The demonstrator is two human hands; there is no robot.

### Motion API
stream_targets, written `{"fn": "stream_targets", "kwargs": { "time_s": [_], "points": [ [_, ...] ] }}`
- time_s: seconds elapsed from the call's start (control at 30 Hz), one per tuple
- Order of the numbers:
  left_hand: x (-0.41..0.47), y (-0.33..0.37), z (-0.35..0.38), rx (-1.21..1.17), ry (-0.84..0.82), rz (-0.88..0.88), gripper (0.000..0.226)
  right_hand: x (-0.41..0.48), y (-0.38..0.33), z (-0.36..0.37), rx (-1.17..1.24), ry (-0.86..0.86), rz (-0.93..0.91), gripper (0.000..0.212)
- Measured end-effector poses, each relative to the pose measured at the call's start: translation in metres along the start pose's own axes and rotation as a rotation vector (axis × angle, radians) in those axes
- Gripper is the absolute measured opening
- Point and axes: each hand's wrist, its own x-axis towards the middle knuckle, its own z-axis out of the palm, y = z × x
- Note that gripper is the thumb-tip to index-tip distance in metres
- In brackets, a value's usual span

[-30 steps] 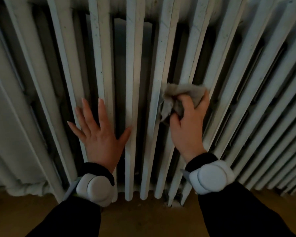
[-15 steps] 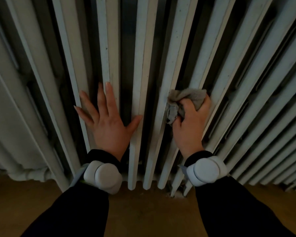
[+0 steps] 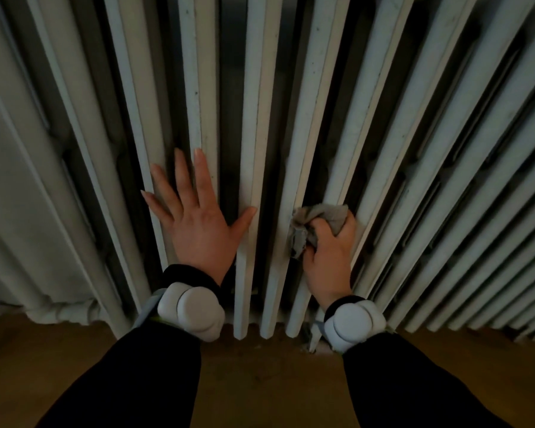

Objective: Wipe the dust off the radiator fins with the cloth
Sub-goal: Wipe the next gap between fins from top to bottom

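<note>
Head view: the wiping step is in hand, low on the radiator [image 3: 261, 118]. The right hand [image 3: 328, 264], right of centre in the frame, has its fingers [image 3: 320, 231] curled tight round the bunched grey cloth [image 3: 331, 214] and presses it on one fin [image 3: 365, 112], not far above that fin's foot and the floor [image 3: 275, 381]. The left hand [image 3: 198, 227], left of centre, holds nothing: its fingers [image 3: 203, 177] are straight and spread, flat against two fins, with the thumb out on a third, likely as a brace. Each fin's long axis runs from the top of the frame to the bottom; they fan outward toward the top, and the wiped one slants from upper right down to lower centre. The cloth is a wad with no clear long axis, and a loose tail of it hangs at the hand's lower left. Judging by the low position, the stroke is near the bottom end, so the next move probably calls for lifting the cloth to the top of this fin or the one beside it and drawing it along the axis with steady pressure. Whether any dust remains is too dim to tell.
</note>
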Motion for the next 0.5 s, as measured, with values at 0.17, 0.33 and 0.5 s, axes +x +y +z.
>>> {"fn": "stream_targets", "kwargs": {
  "time_s": [0.17, 0.33, 0.5],
  "points": [
    [0.001, -0.002, -0.008, -0.009, 0.028, -0.018, 0.101, -0.006, -0.008, -0.014, 0.046, -0.015, 0.039, 0.044],
    [0.011, -0.005, -0.015, -0.038, 0.061, -0.121, 0.106, 0.039, -0.049, -0.040, 0.082, 0.152, -0.025, 0.042],
    [0.003, -0.003, -0.001, -0.049, -0.020, -0.137, 0.111, 0.066, -0.049, -0.034, 0.076, 0.229, -0.029, 0.030]
  ]
}}
